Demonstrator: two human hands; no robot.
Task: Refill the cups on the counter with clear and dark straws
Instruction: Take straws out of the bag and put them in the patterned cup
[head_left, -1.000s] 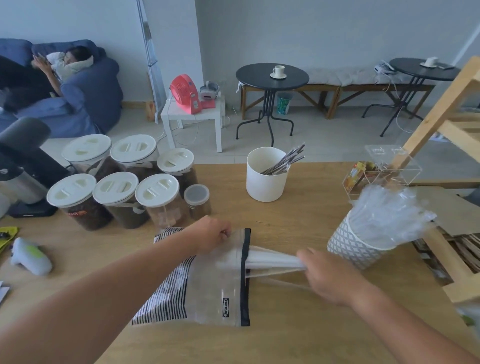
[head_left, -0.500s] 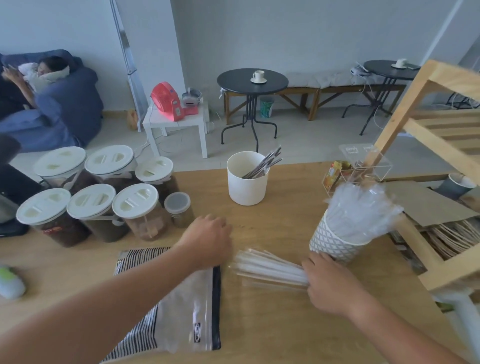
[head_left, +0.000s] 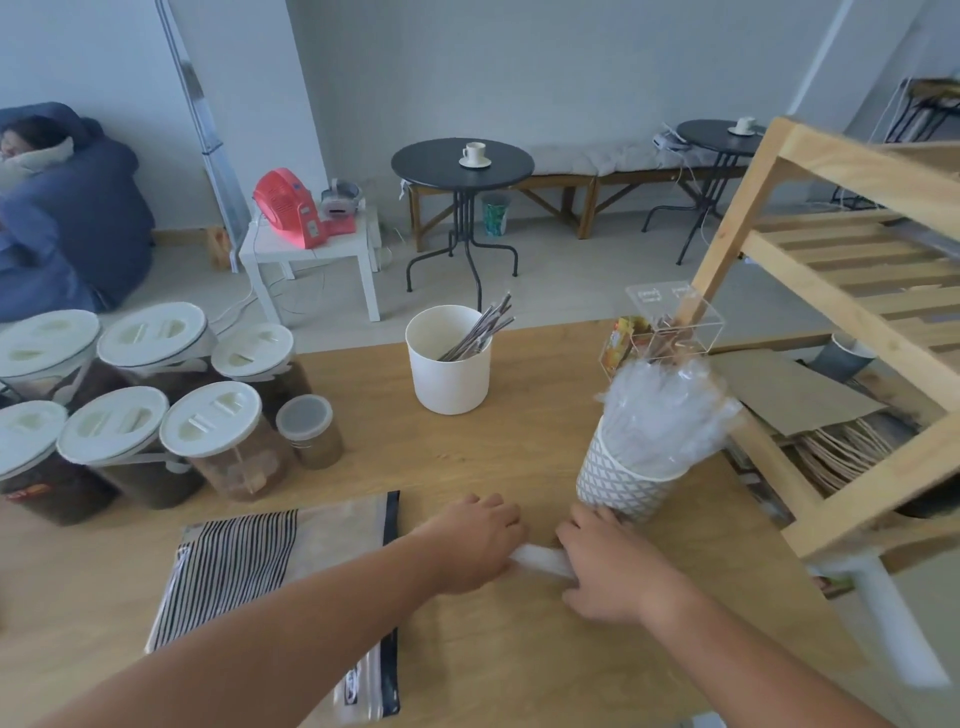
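Note:
A bundle of clear straws (head_left: 540, 557) lies across the wooden counter (head_left: 467, 452), gripped at both ends. My left hand (head_left: 475, 540) closes on its left end and my right hand (head_left: 615, 569) on its right end, so only a short middle stretch shows. Just behind my right hand stands a grey patterned cup (head_left: 626, 480) packed with clear straws. Farther back, a plain white cup (head_left: 449, 366) holds a few dark straws (head_left: 480, 330). The striped zip bag (head_left: 280, 582) lies flat under my left forearm.
Several white-lidded jars (head_left: 150, 410) crowd the counter's left side. A clear acrylic box (head_left: 662, 332) with packets sits at the back right. A wooden shelf (head_left: 841, 322) rises close on the right. Round black tables (head_left: 462, 161) and a resting person (head_left: 52, 208) are beyond the counter.
The clear straws have come fully out of the bag. My left hand left the bag and moved right onto the bundle, and both hands now hold it near the patterned cup.

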